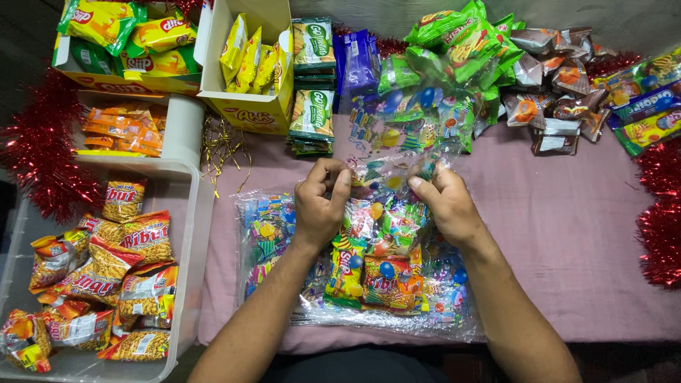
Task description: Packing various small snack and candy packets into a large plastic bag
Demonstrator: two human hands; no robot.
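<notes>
Left hand (320,206) and right hand (445,202) are each pinched closed on the mouth of 1 clear printed bag (376,234) between them, snack packets (369,273) inside. Risk: uneven pulling could tear the thin film, spilling packets toward the plastic tub (186,213) left of both hands.

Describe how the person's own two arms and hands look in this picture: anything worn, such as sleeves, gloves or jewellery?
Both forearms are bare right down to the picture's lower edge; no sleeves show. The left hand and right hand wear no gloves. No ring, watch or bracelet shows on fingers or wrists.
</notes>
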